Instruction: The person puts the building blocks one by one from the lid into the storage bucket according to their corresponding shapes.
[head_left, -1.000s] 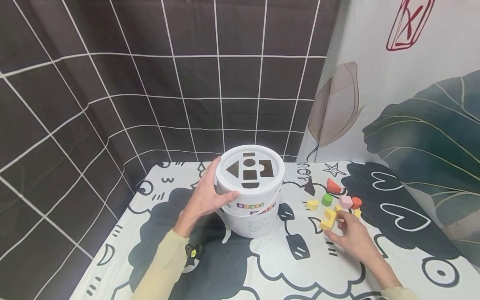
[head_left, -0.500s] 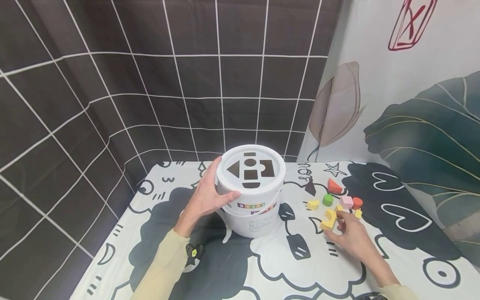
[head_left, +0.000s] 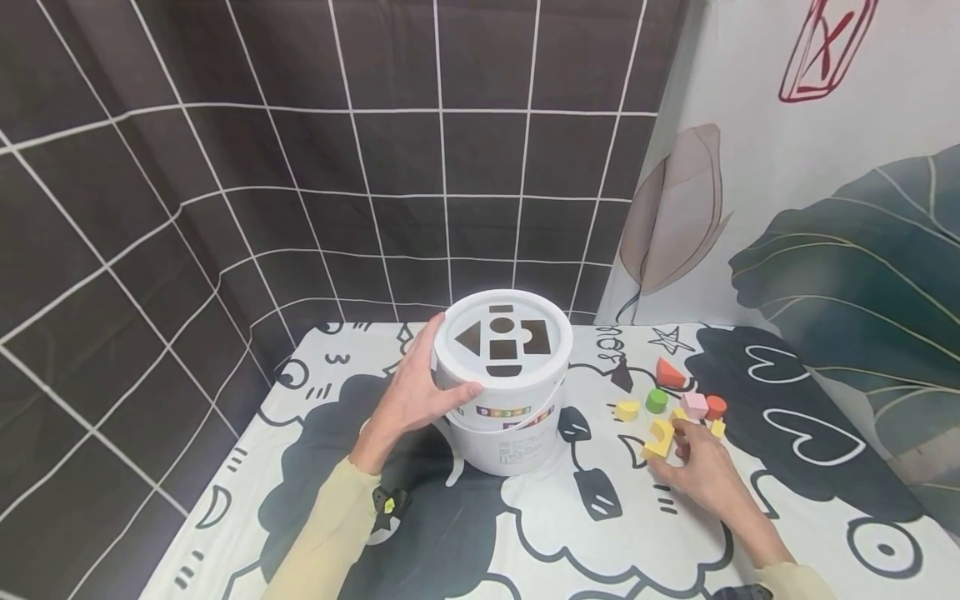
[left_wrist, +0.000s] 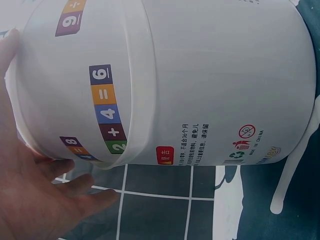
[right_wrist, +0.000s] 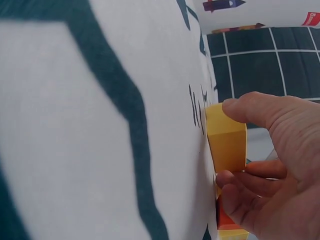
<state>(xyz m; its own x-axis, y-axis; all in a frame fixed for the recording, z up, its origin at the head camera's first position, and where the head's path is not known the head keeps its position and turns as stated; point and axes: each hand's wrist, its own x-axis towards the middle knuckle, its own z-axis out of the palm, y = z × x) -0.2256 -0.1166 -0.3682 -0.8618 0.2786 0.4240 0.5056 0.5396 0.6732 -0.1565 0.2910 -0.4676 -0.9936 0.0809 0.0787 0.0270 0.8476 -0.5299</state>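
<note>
A white bucket (head_left: pixel 504 400) with shape cut-outs in its lid (head_left: pixel 502 343) stands on the patterned cloth (head_left: pixel 540 533). My left hand (head_left: pixel 420 392) grips its left side, thumb on the front of the wall; the left wrist view shows the bucket wall (left_wrist: pixel 200 80) with number stickers and my left hand (left_wrist: pixel 35 200) beside it. My right hand (head_left: pixel 690 462) pinches a yellow arch block (head_left: pixel 660 437) that rests on the cloth; in the right wrist view the yellow arch block (right_wrist: pixel 227 142) sits between my thumb and fingers (right_wrist: pixel 245 192).
Small blocks lie right of the bucket: a red wedge (head_left: pixel 667 372), a green cylinder (head_left: pixel 657 401), a yellow piece (head_left: pixel 626 409), a pink cube (head_left: pixel 694 405), an orange-red cylinder (head_left: pixel 716 407). A dark tiled backdrop (head_left: pixel 300 167) and a leaf-print curtain (head_left: pixel 825 208) close the back.
The right hand's fingers have closed slightly tighter on the yellow arch block. The left hand and bucket stay put.
</note>
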